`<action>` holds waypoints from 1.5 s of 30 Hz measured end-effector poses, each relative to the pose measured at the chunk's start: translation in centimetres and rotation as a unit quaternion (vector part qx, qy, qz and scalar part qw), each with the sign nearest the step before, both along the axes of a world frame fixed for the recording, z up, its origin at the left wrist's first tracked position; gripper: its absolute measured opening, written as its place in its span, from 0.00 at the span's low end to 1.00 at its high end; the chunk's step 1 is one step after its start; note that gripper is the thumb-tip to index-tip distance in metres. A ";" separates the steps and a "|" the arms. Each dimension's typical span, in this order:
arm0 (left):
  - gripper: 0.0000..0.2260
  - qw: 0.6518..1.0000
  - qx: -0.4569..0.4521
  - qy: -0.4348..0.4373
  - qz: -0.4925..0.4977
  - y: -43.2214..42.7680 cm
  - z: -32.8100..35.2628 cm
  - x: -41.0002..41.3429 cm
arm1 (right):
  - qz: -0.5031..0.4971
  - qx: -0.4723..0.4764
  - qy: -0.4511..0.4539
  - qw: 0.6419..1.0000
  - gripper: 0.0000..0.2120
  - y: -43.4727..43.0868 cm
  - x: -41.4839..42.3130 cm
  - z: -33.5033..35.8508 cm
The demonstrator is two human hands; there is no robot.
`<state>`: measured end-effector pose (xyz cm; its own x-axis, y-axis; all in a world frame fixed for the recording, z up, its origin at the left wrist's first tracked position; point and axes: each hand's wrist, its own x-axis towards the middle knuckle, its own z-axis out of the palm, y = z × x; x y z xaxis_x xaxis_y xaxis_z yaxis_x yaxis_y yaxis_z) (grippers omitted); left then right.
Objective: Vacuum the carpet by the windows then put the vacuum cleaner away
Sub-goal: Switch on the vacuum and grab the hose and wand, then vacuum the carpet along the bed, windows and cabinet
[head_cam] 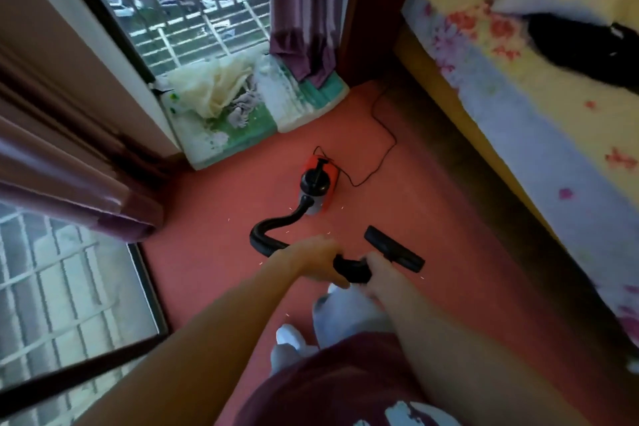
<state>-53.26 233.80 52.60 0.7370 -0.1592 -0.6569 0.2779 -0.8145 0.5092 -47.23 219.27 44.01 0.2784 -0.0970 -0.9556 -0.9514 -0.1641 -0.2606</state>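
A small red and black vacuum cleaner stands on the red carpet between two windows and a bed. Its black hose curves from the body toward me. My left hand grips the hose end, and my right hand grips the black handle just beside it. Past my right hand the flat black floor nozzle lies on the carpet. The black power cord trails from the vacuum toward the far corner.
A bed with a floral sheet runs along the right. Green and white foam mats with crumpled cloth lie under the far window. Purple curtains hang by both windows. My white-socked feet stand on the carpet.
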 end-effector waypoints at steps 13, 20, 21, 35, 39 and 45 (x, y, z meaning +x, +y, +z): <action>0.17 0.990 0.012 0.026 -0.136 4.9 -0.8 7.4 | -0.168 0.048 0.058 0.983 0.10 4.3 3.1 -1.0; 0.13 0.982 -0.002 0.068 -0.174 7.4 -2.1 11.3 | -0.178 0.055 0.093 0.978 0.14 8.0 5.6 -2.0; 0.11 0.982 -0.010 0.076 -0.171 7.7 -2.5 11.4 | -0.182 0.052 0.089 0.978 0.14 8.6 6.0 -2.0; 0.19 0.964 -0.148 0.223 0.016 13.1 -15.5 13.0 | -0.134 -0.068 0.052 0.987 0.10 14.4 9.5 -11.5; 0.13 0.945 -0.184 0.263 0.056 13.1 -18.4 12.9 | -0.133 -0.075 0.057 0.987 0.06 15.2 10.0 -14.6; 0.14 0.873 -0.235 0.360 0.229 11.9 -23.3 12.3 | -0.062 -0.102 0.039 0.992 0.11 15.4 11.5 -19.8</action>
